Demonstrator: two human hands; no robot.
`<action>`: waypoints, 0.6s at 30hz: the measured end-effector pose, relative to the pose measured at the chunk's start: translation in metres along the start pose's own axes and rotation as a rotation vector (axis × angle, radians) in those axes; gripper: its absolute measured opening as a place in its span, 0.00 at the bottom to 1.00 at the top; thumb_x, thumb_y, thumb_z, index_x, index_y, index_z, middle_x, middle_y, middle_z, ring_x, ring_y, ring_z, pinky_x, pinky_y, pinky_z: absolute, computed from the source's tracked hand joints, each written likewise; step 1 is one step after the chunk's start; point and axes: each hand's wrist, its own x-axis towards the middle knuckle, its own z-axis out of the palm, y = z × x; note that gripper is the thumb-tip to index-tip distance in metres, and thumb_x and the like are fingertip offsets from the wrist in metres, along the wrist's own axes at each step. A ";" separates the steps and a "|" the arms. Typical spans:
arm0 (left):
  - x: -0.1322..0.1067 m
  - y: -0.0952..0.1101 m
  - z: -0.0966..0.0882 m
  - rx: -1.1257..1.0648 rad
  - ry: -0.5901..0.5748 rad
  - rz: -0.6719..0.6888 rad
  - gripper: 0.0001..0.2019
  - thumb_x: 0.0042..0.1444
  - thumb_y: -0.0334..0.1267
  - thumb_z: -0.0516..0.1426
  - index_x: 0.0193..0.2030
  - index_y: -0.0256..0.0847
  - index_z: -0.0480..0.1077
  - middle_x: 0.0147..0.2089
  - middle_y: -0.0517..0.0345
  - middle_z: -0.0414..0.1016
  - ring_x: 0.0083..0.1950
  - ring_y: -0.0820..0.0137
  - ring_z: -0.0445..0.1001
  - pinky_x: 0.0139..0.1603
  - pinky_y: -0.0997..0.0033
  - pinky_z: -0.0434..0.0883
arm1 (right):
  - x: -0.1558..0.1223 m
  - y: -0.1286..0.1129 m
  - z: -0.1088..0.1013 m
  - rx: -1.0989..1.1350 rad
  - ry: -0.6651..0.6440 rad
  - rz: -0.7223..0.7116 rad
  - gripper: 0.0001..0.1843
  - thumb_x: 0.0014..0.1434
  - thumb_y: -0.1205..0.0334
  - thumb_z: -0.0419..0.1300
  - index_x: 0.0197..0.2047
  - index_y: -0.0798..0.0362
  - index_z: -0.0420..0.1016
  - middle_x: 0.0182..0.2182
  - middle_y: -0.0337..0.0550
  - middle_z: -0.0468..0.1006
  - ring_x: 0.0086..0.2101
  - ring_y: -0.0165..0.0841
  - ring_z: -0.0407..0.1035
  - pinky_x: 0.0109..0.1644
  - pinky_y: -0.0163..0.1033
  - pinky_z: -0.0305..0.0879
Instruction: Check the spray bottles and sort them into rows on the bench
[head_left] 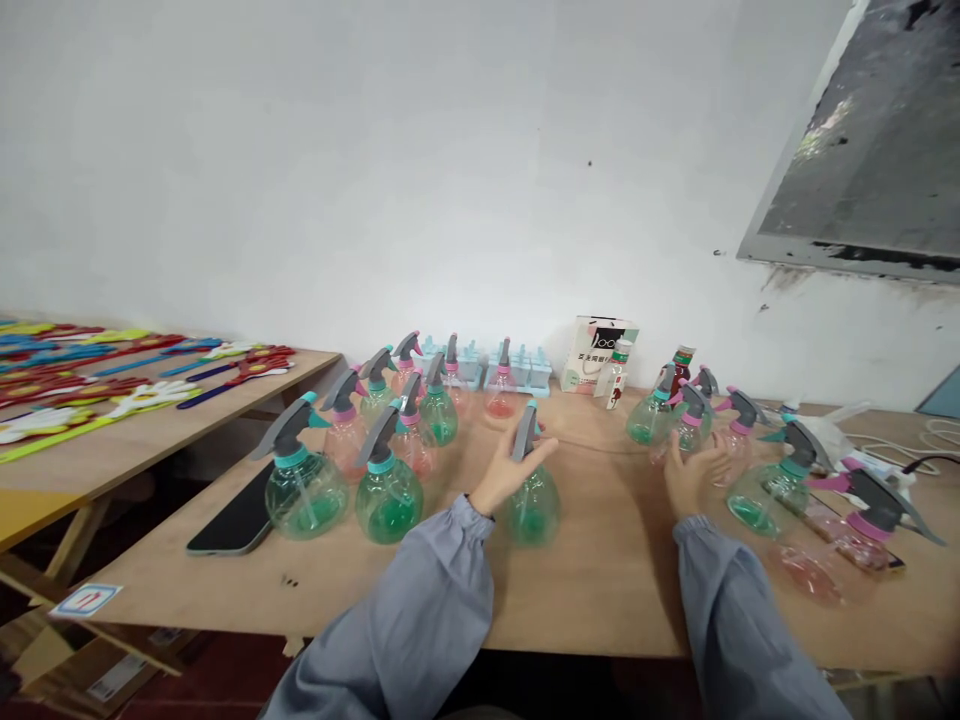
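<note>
Head view, left hand: your left hand point(504, 475) is at the middle of the frame, thumb stretched out to the right, fingers set around the neck of 1 spray bottle; you cannot be told how firmly they close on it.
Green bottle: your round clear-green plastic spray bottle with a grey trigger head and turquoise nozzle point(535, 512) is upright at the centre of the frame, green liquid low inside.
Right hand: your right hand point(691, 482) is right of centre, thumb and half-bent fingers apart; whether they touch or grip anything, I cannot tell.
Nearest it: just beyond your fingers is a spray bottle with a pink collar and grey trigger head point(694, 400), its body partly hidden.
Left cluster: left of centre you have round green and pink spray bottles point(390, 505) close together, 2 green ones in front.
Black phone: a flat black phone point(234, 518) lies at lower left, beside the front green bottle.
Right edge: a pink spray bottle with a grey trigger head point(874, 515) is tilted at lower right.
Wall side: you face a white printed carton point(592, 350), just right of the upper centre.
</note>
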 end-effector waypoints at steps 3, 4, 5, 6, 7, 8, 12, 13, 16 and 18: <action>-0.001 0.011 -0.006 -0.012 -0.015 0.038 0.18 0.53 0.49 0.64 0.46 0.41 0.73 0.46 0.54 0.78 0.44 0.69 0.75 0.48 0.68 0.71 | 0.011 0.022 0.011 -0.093 -0.053 0.112 0.47 0.56 0.34 0.54 0.62 0.68 0.58 0.57 0.76 0.63 0.61 0.63 0.57 0.63 0.69 0.52; -0.001 0.013 -0.008 -0.005 -0.021 0.057 0.17 0.53 0.49 0.64 0.46 0.41 0.73 0.45 0.54 0.78 0.44 0.69 0.75 0.50 0.67 0.71 | 0.011 0.026 0.015 -0.102 -0.069 0.133 0.47 0.55 0.34 0.55 0.62 0.68 0.58 0.57 0.76 0.64 0.60 0.63 0.58 0.63 0.69 0.53; 0.000 0.015 -0.010 -0.001 -0.030 0.070 0.17 0.54 0.49 0.64 0.45 0.42 0.74 0.44 0.55 0.78 0.44 0.68 0.75 0.51 0.66 0.71 | 0.010 0.029 0.019 -0.100 -0.074 0.140 0.47 0.55 0.34 0.55 0.61 0.68 0.58 0.56 0.75 0.65 0.59 0.62 0.59 0.62 0.68 0.54; 0.000 0.015 -0.012 -0.001 -0.037 0.077 0.16 0.54 0.49 0.63 0.45 0.42 0.74 0.43 0.54 0.78 0.45 0.67 0.75 0.52 0.65 0.70 | 0.008 0.031 0.022 -0.087 -0.071 0.137 0.46 0.55 0.33 0.54 0.61 0.67 0.59 0.55 0.73 0.66 0.58 0.61 0.60 0.62 0.67 0.54; 0.001 0.016 -0.013 -0.005 -0.043 0.079 0.16 0.55 0.49 0.63 0.45 0.41 0.75 0.42 0.54 0.78 0.45 0.66 0.75 0.53 0.63 0.70 | 0.005 0.031 0.025 -0.063 -0.065 0.124 0.46 0.55 0.33 0.54 0.60 0.65 0.59 0.54 0.71 0.66 0.57 0.60 0.61 0.62 0.66 0.55; 0.001 0.017 -0.015 -0.010 -0.049 0.080 0.16 0.55 0.49 0.62 0.45 0.41 0.75 0.42 0.53 0.79 0.45 0.65 0.76 0.54 0.62 0.70 | 0.001 0.029 0.026 -0.034 -0.062 0.105 0.45 0.54 0.32 0.54 0.60 0.63 0.59 0.54 0.68 0.67 0.56 0.58 0.61 0.61 0.66 0.56; 0.004 0.024 -0.021 -0.035 -0.083 0.095 0.17 0.56 0.49 0.61 0.48 0.42 0.76 0.45 0.52 0.80 0.47 0.63 0.76 0.59 0.58 0.69 | -0.029 0.009 0.021 0.049 -0.113 0.018 0.46 0.50 0.29 0.58 0.60 0.56 0.59 0.49 0.55 0.68 0.50 0.50 0.64 0.58 0.62 0.59; 0.004 0.025 -0.022 -0.045 -0.095 0.095 0.17 0.56 0.49 0.61 0.49 0.43 0.77 0.45 0.53 0.80 0.48 0.62 0.76 0.60 0.58 0.68 | -0.038 0.001 0.019 0.053 -0.148 -0.013 0.45 0.50 0.29 0.58 0.59 0.56 0.60 0.47 0.53 0.68 0.49 0.49 0.64 0.58 0.62 0.60; 0.005 0.028 -0.023 -0.083 -0.123 0.092 0.18 0.56 0.50 0.62 0.49 0.45 0.77 0.46 0.53 0.80 0.53 0.62 0.76 0.62 0.58 0.66 | -0.064 -0.024 0.013 0.085 -0.276 -0.112 0.42 0.52 0.30 0.58 0.56 0.57 0.65 0.43 0.52 0.67 0.48 0.49 0.63 0.56 0.60 0.60; 0.005 0.027 -0.023 -0.103 -0.131 0.096 0.18 0.54 0.53 0.62 0.48 0.45 0.77 0.45 0.54 0.80 0.53 0.62 0.76 0.61 0.60 0.67 | -0.076 -0.037 0.010 0.130 -0.332 -0.139 0.40 0.52 0.31 0.58 0.56 0.55 0.66 0.44 0.51 0.67 0.48 0.48 0.62 0.56 0.57 0.61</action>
